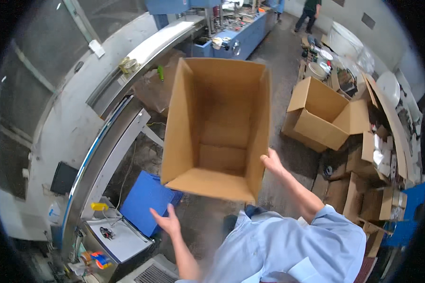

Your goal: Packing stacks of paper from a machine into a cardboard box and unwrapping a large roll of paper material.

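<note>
A tall cardboard box [224, 127] with its open top facing me is held up in front of my body, and its inside is bare. My right hand [273, 162] grips the box's right wall near the lower right corner, thumb toward the rim; the other fingers are hidden behind the cardboard. Below the box's lower left corner, my left hand [166, 220] is apart from it, with fingers spread and nothing in them. Close to that hand is a blue plastic bin [145, 203] on the floor.
A conveyor frame [109, 146] curves along the left, beside a small white-topped cabinet [120, 239] with tape rolls [99, 259]. Another open carton [321, 113] and several stacked cartons [359, 198] stand at right. Blue machinery [245, 35] and a person [310, 14] are farther off.
</note>
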Demonstrator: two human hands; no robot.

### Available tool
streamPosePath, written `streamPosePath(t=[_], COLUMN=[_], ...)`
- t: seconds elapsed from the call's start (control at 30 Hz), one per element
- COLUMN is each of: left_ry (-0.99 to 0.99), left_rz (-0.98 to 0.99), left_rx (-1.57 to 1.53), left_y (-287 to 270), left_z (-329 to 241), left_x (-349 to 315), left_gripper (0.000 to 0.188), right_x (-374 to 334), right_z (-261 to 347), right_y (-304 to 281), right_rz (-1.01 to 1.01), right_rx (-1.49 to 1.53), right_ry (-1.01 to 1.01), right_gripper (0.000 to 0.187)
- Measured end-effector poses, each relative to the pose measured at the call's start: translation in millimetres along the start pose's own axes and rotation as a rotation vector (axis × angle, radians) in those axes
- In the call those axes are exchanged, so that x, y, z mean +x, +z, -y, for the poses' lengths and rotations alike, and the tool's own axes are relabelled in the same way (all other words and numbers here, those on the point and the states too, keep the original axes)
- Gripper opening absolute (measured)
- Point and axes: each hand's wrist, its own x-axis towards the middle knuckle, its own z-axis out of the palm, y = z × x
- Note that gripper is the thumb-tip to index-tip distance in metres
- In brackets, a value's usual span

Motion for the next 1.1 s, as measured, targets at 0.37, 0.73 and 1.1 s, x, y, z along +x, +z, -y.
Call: streamPosePath(t=[0.37, 0.73, 1.1], left_ry=[-0.496, -0.790, -0.726], left_rz=[0.502, -0.024, -0.499], left_rx=[-0.674, -0.940, -1.217], left_y=[48, -40, -107], left_z=[-23, 36, 115], left_x=[45, -95, -85], left_gripper=[0.047, 0.032, 0.030], right_x=[88, 90, -20], right_z=[216, 352, 370], right_y=[-9, 186, 374], right_rz=[0.385, 0.951, 0.799], right_rx=[-0.362, -0.678, -0.352], right_ry=[-0.440, -0.837, -1.247], right_gripper=[0.050, 0.041, 0.042])
